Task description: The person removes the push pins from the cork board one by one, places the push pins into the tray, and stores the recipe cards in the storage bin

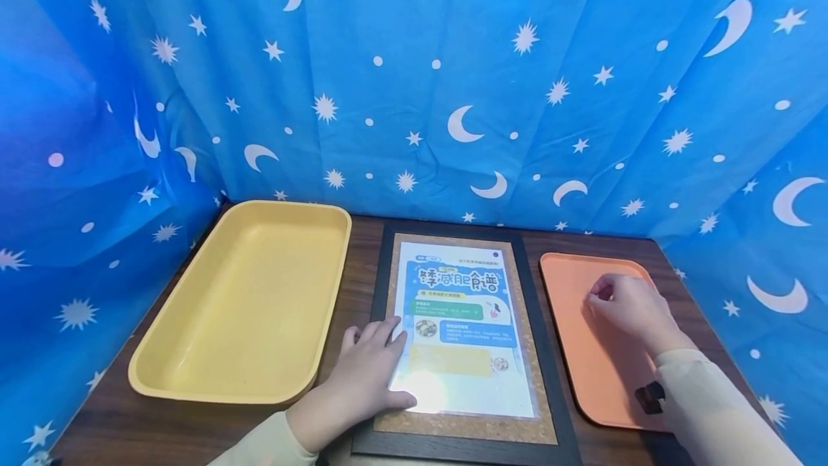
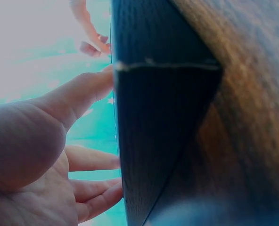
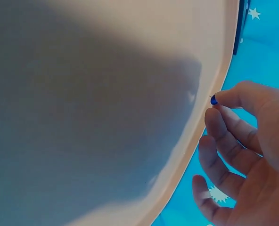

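Observation:
A glossy printed sheet [image 1: 463, 293] lies on a cork board [image 1: 466, 424] with a black frame [image 1: 561, 387]. One dark blue thumbtack [image 1: 495, 254] sits at the sheet's top right corner. My left hand [image 1: 365, 372] rests with spread fingers on the left edge of sheet and board. In the left wrist view, its thumb and fingers reach over the black frame edge. Above the orange tray [image 1: 569, 300], my right hand [image 1: 630, 308] pinches a small blue thumbtack [image 3: 214, 100] between thumb and forefinger, its metal point showing in the right wrist view.
A deep yellow tray [image 1: 259, 308] stands left of the board. All of it sits on a dark wooden table [image 1: 362, 243]. Blue cloth [image 1: 401, 92] with white moons and stars hangs behind and on both sides.

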`<act>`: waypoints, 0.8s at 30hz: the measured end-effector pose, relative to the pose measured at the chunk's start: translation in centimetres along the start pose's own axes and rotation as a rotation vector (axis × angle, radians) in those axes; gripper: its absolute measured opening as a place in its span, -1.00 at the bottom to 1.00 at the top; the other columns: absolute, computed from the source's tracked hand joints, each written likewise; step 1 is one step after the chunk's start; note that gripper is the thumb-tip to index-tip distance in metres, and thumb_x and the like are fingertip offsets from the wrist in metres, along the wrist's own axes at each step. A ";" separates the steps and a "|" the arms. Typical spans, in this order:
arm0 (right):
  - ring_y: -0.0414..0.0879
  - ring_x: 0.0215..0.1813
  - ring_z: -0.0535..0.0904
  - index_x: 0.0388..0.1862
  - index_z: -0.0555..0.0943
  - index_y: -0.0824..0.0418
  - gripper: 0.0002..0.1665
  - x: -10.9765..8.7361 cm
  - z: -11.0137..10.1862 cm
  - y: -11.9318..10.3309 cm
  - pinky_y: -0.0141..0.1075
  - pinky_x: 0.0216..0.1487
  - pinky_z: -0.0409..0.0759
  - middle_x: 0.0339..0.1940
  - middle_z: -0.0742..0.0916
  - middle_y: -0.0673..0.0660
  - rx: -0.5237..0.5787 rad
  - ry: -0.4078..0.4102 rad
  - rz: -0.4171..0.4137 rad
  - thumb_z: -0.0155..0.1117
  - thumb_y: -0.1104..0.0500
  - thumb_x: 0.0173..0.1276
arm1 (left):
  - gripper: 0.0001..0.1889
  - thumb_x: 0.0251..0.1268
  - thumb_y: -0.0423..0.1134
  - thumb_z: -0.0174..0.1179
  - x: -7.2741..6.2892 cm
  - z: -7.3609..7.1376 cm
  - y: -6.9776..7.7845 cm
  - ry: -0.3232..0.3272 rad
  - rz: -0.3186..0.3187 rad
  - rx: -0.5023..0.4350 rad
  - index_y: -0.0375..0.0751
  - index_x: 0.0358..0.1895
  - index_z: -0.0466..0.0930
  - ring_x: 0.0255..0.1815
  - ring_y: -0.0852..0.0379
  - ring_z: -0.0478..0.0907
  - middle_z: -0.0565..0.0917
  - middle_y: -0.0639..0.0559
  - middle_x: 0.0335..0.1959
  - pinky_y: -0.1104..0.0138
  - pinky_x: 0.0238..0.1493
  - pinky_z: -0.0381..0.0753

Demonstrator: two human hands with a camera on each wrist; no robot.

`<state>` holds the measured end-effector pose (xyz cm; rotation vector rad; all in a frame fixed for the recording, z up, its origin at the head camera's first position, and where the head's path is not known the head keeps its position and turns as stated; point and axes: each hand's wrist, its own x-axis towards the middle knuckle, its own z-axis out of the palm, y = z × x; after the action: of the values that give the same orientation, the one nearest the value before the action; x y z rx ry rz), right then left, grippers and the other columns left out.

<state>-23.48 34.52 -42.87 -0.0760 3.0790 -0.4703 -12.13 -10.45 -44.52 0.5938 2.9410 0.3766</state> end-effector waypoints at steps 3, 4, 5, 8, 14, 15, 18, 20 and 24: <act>-0.03 -0.30 0.63 -0.24 0.71 0.15 -0.82 0.0 0.2 0.1 -0.05 -0.30 0.59 -0.34 0.78 0.07 0.001 -0.015 0.001 0.39 0.05 0.34 | 0.03 -0.09 0.39 0.50 0.0 0.1 -0.1 0.001 0.000 0.006 -0.21 0.42 0.52 0.52 -0.19 0.32 0.38 -0.20 0.56 -0.33 0.41 0.20; -0.03 -0.29 0.63 -0.23 0.71 0.15 -0.81 0.0 0.2 0.2 -0.03 -0.29 0.61 -0.33 0.78 0.08 0.000 -0.020 0.002 0.39 0.05 0.34 | 0.03 -0.09 0.39 0.50 0.0 0.1 -0.1 0.002 0.000 0.008 -0.21 0.42 0.52 0.52 -0.19 0.32 0.37 -0.20 0.56 -0.32 0.41 0.20; -0.03 -0.29 0.64 -0.23 0.71 0.15 -0.81 0.0 0.3 0.2 -0.02 -0.27 0.62 -0.32 0.78 0.08 0.000 -0.024 0.005 0.40 0.05 0.34 | 0.03 -0.09 0.39 0.50 0.0 0.1 -0.1 0.004 0.002 0.009 -0.21 0.42 0.53 0.52 -0.19 0.32 0.38 -0.20 0.56 -0.32 0.40 0.21; -0.04 -0.30 0.65 -0.23 0.71 0.17 -0.80 0.1 0.3 0.2 0.00 -0.23 0.67 -0.33 0.79 0.08 -0.004 -0.029 0.006 0.41 0.06 0.34 | 0.03 -0.08 0.39 0.49 0.0 0.1 -0.1 0.008 0.004 0.007 -0.21 0.42 0.53 0.52 -0.19 0.33 0.38 -0.20 0.55 -0.32 0.40 0.21; -0.07 -0.32 0.65 -0.23 0.71 0.18 -0.80 0.2 0.3 0.2 -0.01 -0.18 0.71 -0.35 0.78 0.06 0.001 -0.043 -0.007 0.41 0.06 0.34 | 0.03 -0.08 0.39 0.50 0.0 0.2 -0.1 0.007 -0.002 -0.005 -0.22 0.42 0.52 0.52 -0.21 0.32 0.38 -0.21 0.55 -0.34 0.41 0.19; -0.07 -0.32 0.65 -0.23 0.71 0.18 -0.80 0.2 0.3 0.2 -0.01 -0.19 0.71 -0.35 0.78 0.06 0.006 -0.047 -0.010 0.41 0.07 0.34 | 0.03 -0.08 0.39 0.49 0.1 0.2 -0.1 0.008 -0.001 -0.005 -0.22 0.42 0.52 0.52 -0.22 0.32 0.38 -0.21 0.55 -0.35 0.41 0.19; -0.09 -0.33 0.64 -0.24 0.71 0.19 -0.81 0.3 0.3 0.2 -0.08 -0.21 0.71 -0.35 0.78 0.06 0.021 -0.054 -0.017 0.42 0.07 0.34 | 0.03 -0.08 0.40 0.49 0.1 0.2 -0.2 0.012 0.004 0.002 -0.21 0.42 0.52 0.51 -0.21 0.32 0.38 -0.20 0.55 -0.34 0.40 0.21; -0.09 -0.34 0.63 -0.25 0.70 0.18 -0.81 0.4 0.3 0.2 -0.14 -0.25 0.69 -0.36 0.77 0.06 0.027 -0.057 -0.020 0.42 0.07 0.35 | 0.03 -0.08 0.40 0.49 0.1 0.3 -0.2 0.014 0.006 0.006 -0.21 0.42 0.52 0.51 -0.21 0.33 0.39 -0.20 0.55 -0.33 0.39 0.21; -0.09 -0.35 0.61 -0.23 0.70 0.18 -0.81 0.7 0.3 -0.1 -0.24 -0.31 0.64 -0.36 0.76 0.06 0.045 -0.066 -0.014 0.41 0.07 0.37 | 0.03 -0.07 0.40 0.49 0.1 0.3 -0.1 0.008 0.005 0.007 -0.21 0.42 0.52 0.51 -0.21 0.33 0.38 -0.21 0.55 -0.33 0.39 0.22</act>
<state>-24.19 34.26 -43.15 -0.1100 3.0034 -0.5270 -12.26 -10.46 -44.82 0.6015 2.9505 0.3711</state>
